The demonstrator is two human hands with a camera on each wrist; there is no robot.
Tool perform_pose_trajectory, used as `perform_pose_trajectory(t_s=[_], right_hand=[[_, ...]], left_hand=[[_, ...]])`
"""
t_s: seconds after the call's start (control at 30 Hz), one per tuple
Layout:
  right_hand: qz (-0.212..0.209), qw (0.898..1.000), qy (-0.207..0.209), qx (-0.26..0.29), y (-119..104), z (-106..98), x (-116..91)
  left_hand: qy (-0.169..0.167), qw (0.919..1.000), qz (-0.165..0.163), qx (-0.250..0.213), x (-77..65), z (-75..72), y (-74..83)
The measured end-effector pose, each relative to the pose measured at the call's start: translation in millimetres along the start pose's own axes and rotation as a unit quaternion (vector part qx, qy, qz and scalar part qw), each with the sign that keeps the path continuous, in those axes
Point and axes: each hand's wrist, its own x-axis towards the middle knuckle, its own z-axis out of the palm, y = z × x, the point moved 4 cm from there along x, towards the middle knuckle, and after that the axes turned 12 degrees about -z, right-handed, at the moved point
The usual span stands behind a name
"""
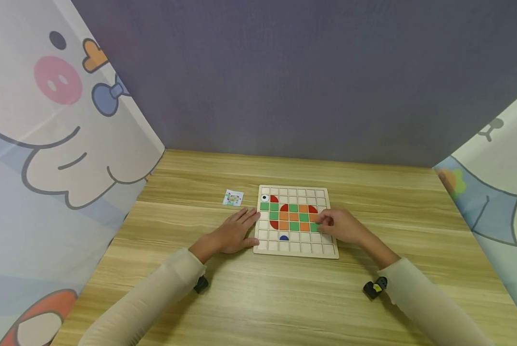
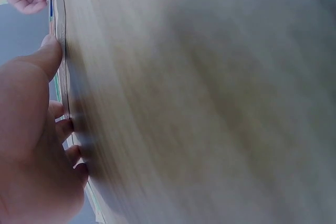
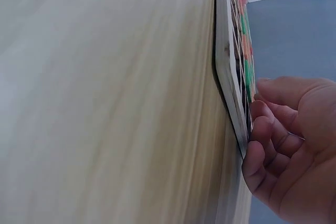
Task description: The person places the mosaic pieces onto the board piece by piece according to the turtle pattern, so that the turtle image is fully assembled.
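A square wooden grid board point(image 1: 295, 248) lies on the table, bearing a pattern of green, orange and red tiles. A white round eye piece point(image 1: 264, 198) sits near its upper left corner, and a blue half-round piece point(image 1: 283, 238) lies in the lower part. My left hand point(image 1: 234, 233) rests flat, fingers extended, with fingertips and thumb at the board's left edge. At the right side my right hand point(image 1: 340, 225) has its fingers bent and tips close together, right at an orange tile point(image 1: 313, 217) and a green tile point(image 1: 313, 227). Whether it pinches a tile, I cannot tell.
A small printed card point(image 1: 233, 197) with a coloured pattern lies left of the board. The wood-grain table point(image 1: 284, 298) ends at a grey wall panel point(image 1: 284, 86) behind. Cartoon-printed sheets point(image 1: 81, 144) hang at both sides.
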Motion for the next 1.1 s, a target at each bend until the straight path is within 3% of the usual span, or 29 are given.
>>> perform_pose_trajectory(t_s=[0.77,1.1], right_hand=[[0.058,0.996,0.035,-0.049,30,-51,-68],[0.079,0.994,0.049,-0.061,45,-61,-97]], left_hand=[[0.000,1.0000,0.002,-0.004,-0.5,-0.2,0.9],[0.000,1.0000,-0.002,-0.004,-1.7,-1.7,0.5]])
